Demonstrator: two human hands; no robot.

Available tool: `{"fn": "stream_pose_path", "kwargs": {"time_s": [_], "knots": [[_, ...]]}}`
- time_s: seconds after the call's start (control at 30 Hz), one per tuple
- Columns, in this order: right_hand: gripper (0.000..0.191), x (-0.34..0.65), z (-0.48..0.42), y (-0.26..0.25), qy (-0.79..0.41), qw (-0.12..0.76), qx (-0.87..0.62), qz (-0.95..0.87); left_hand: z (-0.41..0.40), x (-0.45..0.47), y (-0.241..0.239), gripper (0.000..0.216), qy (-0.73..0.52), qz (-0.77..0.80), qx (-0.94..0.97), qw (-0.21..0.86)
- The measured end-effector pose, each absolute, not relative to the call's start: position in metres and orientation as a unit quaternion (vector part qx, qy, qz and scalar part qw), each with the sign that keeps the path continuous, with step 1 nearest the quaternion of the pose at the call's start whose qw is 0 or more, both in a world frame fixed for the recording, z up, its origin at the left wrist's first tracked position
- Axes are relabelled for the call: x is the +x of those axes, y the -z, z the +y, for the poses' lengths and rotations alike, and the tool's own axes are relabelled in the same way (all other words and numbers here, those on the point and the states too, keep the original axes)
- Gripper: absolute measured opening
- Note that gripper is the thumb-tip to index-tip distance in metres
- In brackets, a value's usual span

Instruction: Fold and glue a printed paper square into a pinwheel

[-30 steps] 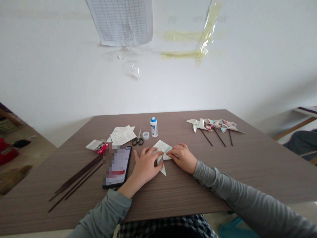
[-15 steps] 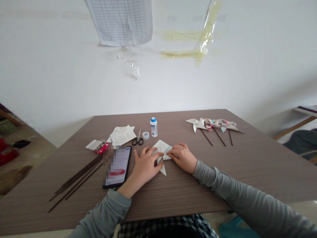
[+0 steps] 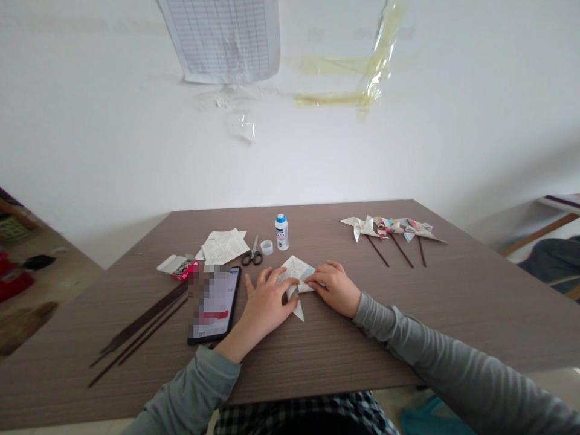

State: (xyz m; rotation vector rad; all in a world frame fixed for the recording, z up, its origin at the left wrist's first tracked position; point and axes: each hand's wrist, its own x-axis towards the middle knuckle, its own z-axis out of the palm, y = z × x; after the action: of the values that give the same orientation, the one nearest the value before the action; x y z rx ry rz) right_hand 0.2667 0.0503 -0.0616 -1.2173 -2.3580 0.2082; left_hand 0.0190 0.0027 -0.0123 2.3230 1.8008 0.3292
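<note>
A folded printed-paper pinwheel (image 3: pixel 293 267) lies on the table between my two hands, its pointed blades showing above and below the fingers. My left hand (image 3: pixel 268 297) presses on its left side, thumb and index finger closed on a blade near the centre, the other fingers spread on the tabletop. From the right, my right hand (image 3: pixel 334 287) pinches the paper's right edge with thumb and fingertips. The very centre of the pinwheel is partly hidden by my fingers. Just beyond stand a white glue bottle (image 3: pixel 281 232) with a blue cap and a small clear cup (image 3: pixel 267 248).
Scissors (image 3: pixel 252 257), paper sheets (image 3: pixel 225 246), an open small box (image 3: pixel 180 266) and a phone (image 3: pixel 218 308) lie left of my hands. Dark thin sticks (image 3: pixel 145 320) spread toward the near left. Finished pinwheels (image 3: pixel 392 228) on sticks lie at the back right.
</note>
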Motion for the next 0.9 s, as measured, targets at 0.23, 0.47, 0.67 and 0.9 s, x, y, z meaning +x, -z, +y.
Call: {"fn": "stream_pose_path", "kwargs": {"time_s": [0.23, 0.47, 0.67, 0.9], "knots": [[0.024, 0.267, 0.049, 0.06, -0.083, 0.232, -0.445, -0.861, 0.004, 0.02, 0.011, 0.044, -0.092, 0.611, 0.78, 0.1], [0.022, 0.267, 0.046, 0.054, -0.096, 0.223, -0.441, -0.864, 0.003, 0.018, 0.009, 0.04, -0.1, 0.603, 0.786, 0.094], [0.023, 0.267, 0.042, 0.05, -0.092, 0.217, -0.431, -0.871, 0.002, 0.019, 0.008, 0.04, -0.097, 0.608, 0.782, 0.093], [0.02, 0.268, 0.043, 0.05, -0.092, 0.2, -0.431, -0.875, 0.002, 0.021, 0.002, 0.045, -0.101, 0.62, 0.769, 0.118]]}}
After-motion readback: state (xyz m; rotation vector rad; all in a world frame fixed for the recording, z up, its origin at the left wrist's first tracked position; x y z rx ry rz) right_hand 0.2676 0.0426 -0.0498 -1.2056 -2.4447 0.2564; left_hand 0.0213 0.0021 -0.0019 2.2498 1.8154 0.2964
